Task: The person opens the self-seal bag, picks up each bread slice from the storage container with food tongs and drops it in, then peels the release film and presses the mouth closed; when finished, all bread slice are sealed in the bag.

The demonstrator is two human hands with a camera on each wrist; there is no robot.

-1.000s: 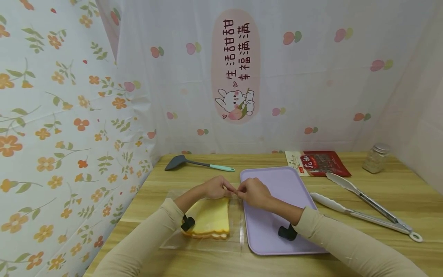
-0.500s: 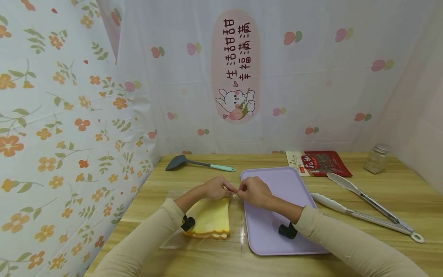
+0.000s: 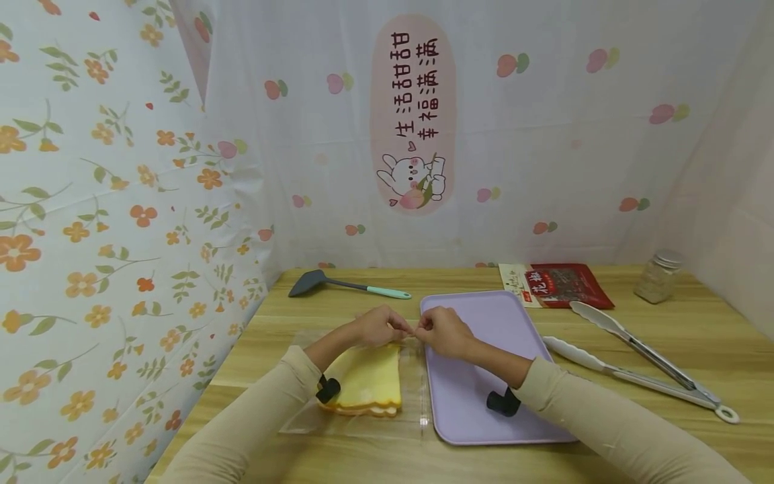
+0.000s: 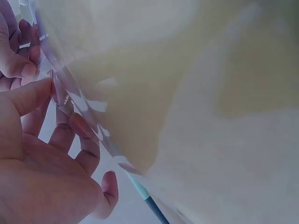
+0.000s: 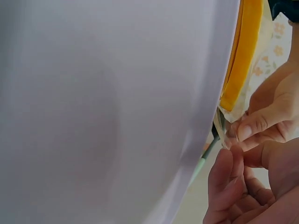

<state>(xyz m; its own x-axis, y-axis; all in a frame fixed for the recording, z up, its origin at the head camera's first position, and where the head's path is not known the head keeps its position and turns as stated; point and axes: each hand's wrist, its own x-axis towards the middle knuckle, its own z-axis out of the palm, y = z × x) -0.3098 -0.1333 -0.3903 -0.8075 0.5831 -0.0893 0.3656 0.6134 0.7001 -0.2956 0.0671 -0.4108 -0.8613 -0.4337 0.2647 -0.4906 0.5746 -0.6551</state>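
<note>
A clear plastic bag lies flat on the table with yellow, brown-edged bread slices in it. At the bag's far right corner, my left hand pinches the plastic edge between thumb and fingers. My right hand pinches the same edge, its fingertips meeting those of the left. In the left wrist view, the plastic edge runs between the left thumb and fingers. The right wrist view shows the right hand close below the left hand, a sliver of clear plastic at their fingertips.
Under the right forearm lies a purple tray. A spatula with a mint handle is behind the bag. Further right are open tongs, a red spice packet and a lidded glass jar. Patterned curtains hang behind and at the left.
Both hands stay almost in place at the bag's corner, with small finger shifts. A shiny bit of plastic seen under the fingertips half a second ago is less visible now.
</note>
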